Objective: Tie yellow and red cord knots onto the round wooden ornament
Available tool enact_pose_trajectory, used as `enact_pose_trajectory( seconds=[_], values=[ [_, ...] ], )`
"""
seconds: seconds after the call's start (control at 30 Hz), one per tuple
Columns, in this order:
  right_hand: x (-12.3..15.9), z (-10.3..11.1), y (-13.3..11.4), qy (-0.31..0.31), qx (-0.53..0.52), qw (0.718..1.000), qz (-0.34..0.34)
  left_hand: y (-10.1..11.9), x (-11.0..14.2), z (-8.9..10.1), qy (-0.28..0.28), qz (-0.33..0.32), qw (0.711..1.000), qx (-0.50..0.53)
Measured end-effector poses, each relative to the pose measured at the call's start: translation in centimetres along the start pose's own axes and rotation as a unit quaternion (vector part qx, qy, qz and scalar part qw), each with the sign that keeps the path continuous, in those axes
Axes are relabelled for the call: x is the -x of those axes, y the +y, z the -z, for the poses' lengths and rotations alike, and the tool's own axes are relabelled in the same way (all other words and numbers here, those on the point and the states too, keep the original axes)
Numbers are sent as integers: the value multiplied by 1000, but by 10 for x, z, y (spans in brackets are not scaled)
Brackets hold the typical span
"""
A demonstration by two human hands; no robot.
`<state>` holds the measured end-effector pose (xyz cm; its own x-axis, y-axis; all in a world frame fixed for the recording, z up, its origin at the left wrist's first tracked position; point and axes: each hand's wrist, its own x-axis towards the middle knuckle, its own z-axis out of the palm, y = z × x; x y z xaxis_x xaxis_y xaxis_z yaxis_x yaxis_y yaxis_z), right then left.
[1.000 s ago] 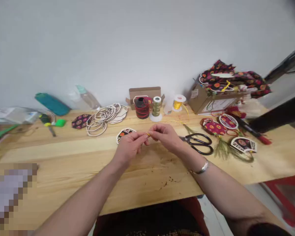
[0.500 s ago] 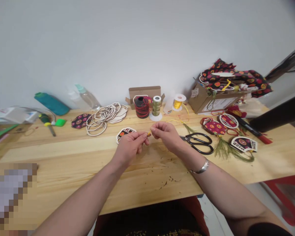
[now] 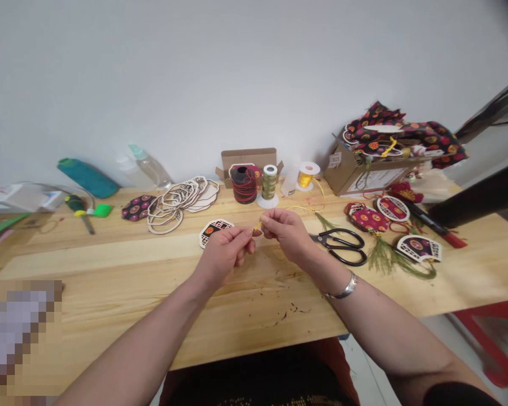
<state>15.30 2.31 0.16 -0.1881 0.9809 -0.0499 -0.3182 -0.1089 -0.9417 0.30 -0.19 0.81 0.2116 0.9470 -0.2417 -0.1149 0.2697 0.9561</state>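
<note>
- Head view: a bit of yellow cord (image 3: 258,226) is stretched between the two hands, above the wooden table (image 3: 122,299).
- By the left hand (image 3: 225,246), one part of the cord is pinched, thumb pressed against forefinger.
- By the right hand (image 3: 287,232), the other part is clamped between thumb and fingertip.
- An octagonal patterned piece (image 3: 214,229) is partly covered by the left hand.
- Black-handled scissors (image 3: 337,245) are laid beside the right hand.
</note>
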Motion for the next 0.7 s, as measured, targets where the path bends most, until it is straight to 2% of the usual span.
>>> enact_pose_trajectory(
  seconds=[0.5,0.7],
  values=[
    [0,-1,7,-8,35,999,21,2,1,2,21,19,1000,-7],
    [1,-1,5,-12,19,1000,12,2,-1,1,31,13,999,-17]
  ],
)
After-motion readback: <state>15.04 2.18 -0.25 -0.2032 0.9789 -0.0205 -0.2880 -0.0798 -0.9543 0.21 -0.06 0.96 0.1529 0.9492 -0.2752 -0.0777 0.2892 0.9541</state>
